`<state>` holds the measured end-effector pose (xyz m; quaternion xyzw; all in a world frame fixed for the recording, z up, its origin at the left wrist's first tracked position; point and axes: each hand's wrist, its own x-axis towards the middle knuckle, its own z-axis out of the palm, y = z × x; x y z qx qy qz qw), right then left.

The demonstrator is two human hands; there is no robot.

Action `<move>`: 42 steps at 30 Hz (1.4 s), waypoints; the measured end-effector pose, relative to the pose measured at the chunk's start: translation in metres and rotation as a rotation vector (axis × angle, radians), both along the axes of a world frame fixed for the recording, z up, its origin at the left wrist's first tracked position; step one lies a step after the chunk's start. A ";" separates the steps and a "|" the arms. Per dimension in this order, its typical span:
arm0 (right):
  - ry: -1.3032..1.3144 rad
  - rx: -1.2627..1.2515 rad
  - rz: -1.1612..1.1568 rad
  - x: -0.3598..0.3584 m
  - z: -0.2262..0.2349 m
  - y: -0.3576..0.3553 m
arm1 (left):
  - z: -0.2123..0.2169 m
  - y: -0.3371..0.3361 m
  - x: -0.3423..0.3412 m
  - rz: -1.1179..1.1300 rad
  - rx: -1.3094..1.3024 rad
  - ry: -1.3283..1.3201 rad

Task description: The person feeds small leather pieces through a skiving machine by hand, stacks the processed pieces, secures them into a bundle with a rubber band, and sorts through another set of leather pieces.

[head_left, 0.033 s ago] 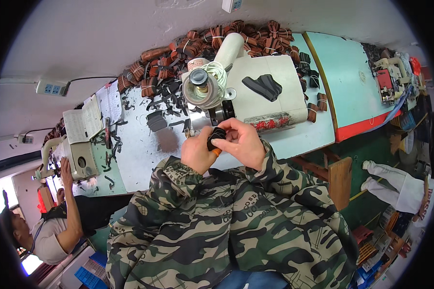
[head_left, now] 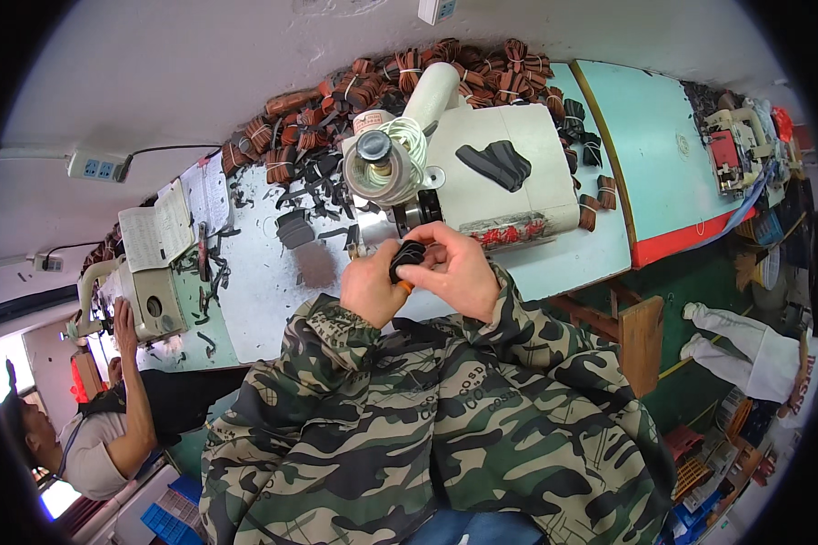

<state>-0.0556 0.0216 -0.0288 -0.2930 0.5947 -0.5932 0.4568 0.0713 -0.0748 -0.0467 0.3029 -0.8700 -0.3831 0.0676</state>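
left hand (head_left: 370, 289) and right hand (head_left: 457, 270) pinched together on small black strap piece (head_left: 408, 256) at worktable near edge | beside sewing machine (head_left: 445, 154) | bundled brown straps (head_left: 354, 100) heaped along far edge, seemingly done | loose black pieces (head_left: 304, 195) left

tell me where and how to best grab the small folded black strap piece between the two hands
Probably by its upper end: the small folded black strap piece sticks up clear above the left hand, while its right side is cupped by the right hand. Come from above, on the side of the white sewing machine, pinching its flat faces; the lower end is hidden between the fingers.
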 end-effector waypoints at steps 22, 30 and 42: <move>0.406 -0.060 -0.039 0.000 -0.006 0.009 | 0.032 -0.026 0.003 -0.229 0.330 -0.137; -0.187 0.143 -0.099 -0.004 -0.016 0.010 | -0.002 0.000 0.012 0.335 1.481 0.366; -0.212 0.134 -0.024 -0.009 -0.025 0.006 | 0.013 -0.005 0.001 0.123 0.893 0.217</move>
